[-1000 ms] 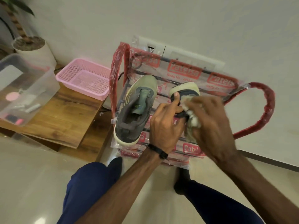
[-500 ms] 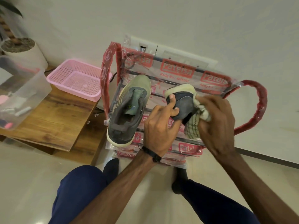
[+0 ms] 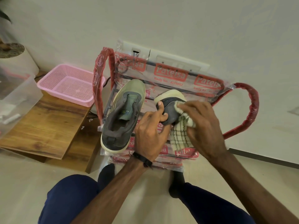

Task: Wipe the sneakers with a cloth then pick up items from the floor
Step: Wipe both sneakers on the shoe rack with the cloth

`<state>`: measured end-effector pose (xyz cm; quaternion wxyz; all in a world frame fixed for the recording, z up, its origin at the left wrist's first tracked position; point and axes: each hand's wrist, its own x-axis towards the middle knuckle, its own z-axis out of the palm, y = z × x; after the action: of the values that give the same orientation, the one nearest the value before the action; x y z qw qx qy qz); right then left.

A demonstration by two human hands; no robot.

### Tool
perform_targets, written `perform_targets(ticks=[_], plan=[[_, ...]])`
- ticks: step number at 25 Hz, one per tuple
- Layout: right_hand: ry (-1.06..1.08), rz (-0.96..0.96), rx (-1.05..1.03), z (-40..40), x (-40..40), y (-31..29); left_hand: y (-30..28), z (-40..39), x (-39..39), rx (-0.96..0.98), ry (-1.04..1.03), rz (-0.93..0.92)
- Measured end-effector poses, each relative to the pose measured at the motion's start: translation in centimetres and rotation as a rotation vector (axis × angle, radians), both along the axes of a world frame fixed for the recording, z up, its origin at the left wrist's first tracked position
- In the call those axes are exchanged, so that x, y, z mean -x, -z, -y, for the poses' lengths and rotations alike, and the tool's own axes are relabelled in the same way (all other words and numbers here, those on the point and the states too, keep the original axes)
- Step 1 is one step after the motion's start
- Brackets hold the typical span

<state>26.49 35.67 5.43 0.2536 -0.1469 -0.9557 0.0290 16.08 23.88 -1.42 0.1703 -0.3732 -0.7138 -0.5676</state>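
Two grey-green sneakers with pale soles are on a plastic-wrapped shoe rack [image 3: 169, 75]. The left sneaker [image 3: 123, 117] lies flat on the rack. My left hand [image 3: 148, 133] grips the right sneaker [image 3: 171, 107] and holds it tilted up, thumb on its side. My right hand [image 3: 205, 126] holds a cream checked cloth [image 3: 181, 135] and presses it against that sneaker's grey upper. Part of the cloth hangs down below my fingers. Most of the right sneaker is hidden by both hands.
A pink mesh basket [image 3: 69, 83] sits on a low wooden table [image 3: 45, 126] at left, beside a clear plastic box [image 3: 14, 101] and a white plant pot [image 3: 17, 59]. The rack's red side loops [image 3: 246, 117] stand against the white wall. My knees and dark socks are below on the tiled floor.
My left hand has tipped the right sneaker further up. My right hand has slid the cloth from its top toward its right side, and more of the cloth hangs free.
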Motion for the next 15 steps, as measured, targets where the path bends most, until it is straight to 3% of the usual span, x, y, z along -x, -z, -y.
perform_targets(ticks=[2, 5, 8, 12, 15], plan=[[0.051, -0.043, 0.064, -0.2, 0.4, 0.0, 0.2, 0.1, 0.1, 0.006, -0.015, 0.011], [-0.128, 0.07, -0.009, 0.7, -0.2, 0.8, 0.6, 0.3, 0.5, 0.034, 0.003, 0.017], [-0.028, 0.001, 0.096, -0.7, 0.5, 0.4, 0.6, 0.2, 0.6, 0.031, 0.002, 0.019], [-0.134, 0.108, -0.011, 0.8, -0.2, 1.1, 0.6, 0.6, 0.7, 0.054, 0.012, 0.037], [0.012, 0.024, 0.091, -1.3, 0.1, 0.7, 0.7, 0.3, 0.5, 0.041, 0.008, 0.027]])
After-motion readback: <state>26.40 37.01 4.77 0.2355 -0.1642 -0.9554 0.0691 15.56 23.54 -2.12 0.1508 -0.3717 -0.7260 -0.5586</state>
